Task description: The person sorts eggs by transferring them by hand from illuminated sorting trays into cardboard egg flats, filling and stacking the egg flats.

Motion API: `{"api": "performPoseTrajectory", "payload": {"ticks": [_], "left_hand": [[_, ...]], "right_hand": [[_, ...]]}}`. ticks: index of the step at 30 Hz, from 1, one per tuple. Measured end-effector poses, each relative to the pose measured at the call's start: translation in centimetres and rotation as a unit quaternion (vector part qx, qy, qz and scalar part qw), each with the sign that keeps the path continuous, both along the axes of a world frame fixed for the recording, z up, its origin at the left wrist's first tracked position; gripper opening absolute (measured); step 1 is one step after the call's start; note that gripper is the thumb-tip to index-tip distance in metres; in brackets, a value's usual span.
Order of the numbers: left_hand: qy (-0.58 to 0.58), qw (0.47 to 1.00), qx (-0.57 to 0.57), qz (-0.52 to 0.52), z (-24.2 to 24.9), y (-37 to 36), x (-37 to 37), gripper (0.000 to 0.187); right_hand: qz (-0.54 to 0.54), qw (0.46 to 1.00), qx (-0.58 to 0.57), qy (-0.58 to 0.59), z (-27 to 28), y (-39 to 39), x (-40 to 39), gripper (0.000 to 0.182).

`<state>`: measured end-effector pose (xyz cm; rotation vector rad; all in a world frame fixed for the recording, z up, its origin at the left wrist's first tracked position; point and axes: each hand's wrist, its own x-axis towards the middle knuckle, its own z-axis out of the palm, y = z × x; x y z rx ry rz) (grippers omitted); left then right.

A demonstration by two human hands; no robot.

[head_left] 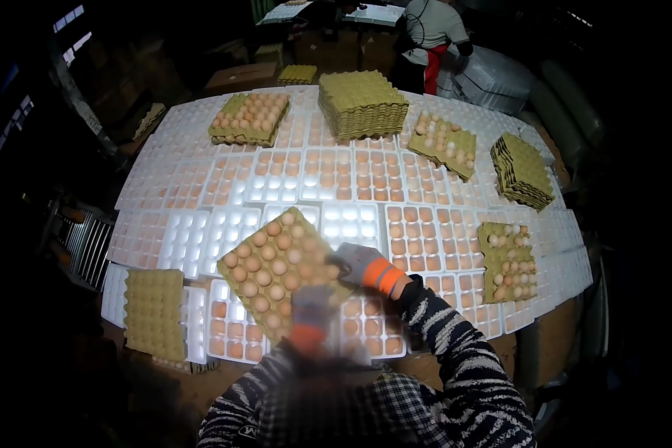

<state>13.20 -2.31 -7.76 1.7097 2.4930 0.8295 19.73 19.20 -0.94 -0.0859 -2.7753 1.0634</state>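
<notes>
Your right hand (366,267) pinches the right edge of the egg tray (276,270) while your blurred left hand (311,313) grips its near edge (above the table's (164,142) near edge), so support the flimsy, heavy tray underneath, since the eggs are fragile.

We see four cardboard trays with eggs (276,270), three stacks of empty trays (362,101), and two gloved hands (366,267).

Right hand (366,266) gloved, gripping; left hand (311,317) blurred.
</notes>
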Motion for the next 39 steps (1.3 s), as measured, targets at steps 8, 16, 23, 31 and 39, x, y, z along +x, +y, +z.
{"api": "performPoseTrajectory", "payload": {"ticks": [8,16,23,31,39], "left_hand": [[-0.239,0.961,0.109,0.088,6.1,-0.4,0.5,0.036],[-0.151,0.987,0.001,0.062,5.0,-0.6,-4.1,0.04],[0.031,0.97,-0.211,0.117,5.9,3.5,-2.5,0.05],[-0.236,0.962,0.101,0.094,5.7,1.9,-6.6,0.04],[0.069,0.961,-0.22,0.154,7.2,4.5,-6.0,0.045]], "right_hand": [[0.044,0.996,-0.071,-0.007,0.8,3.3,1.1,0.052],[-0.019,0.966,0.224,-0.13,-1.0,0.3,-5.3,0.036],[-0.076,0.98,0.144,-0.115,-0.7,0.7,-3.8,0.034],[-0.211,0.973,0.085,-0.025,-6.9,7.2,5.9,0.029],[-0.188,0.978,0.086,0.004,-9.8,3.1,2.4,0.027]]}}
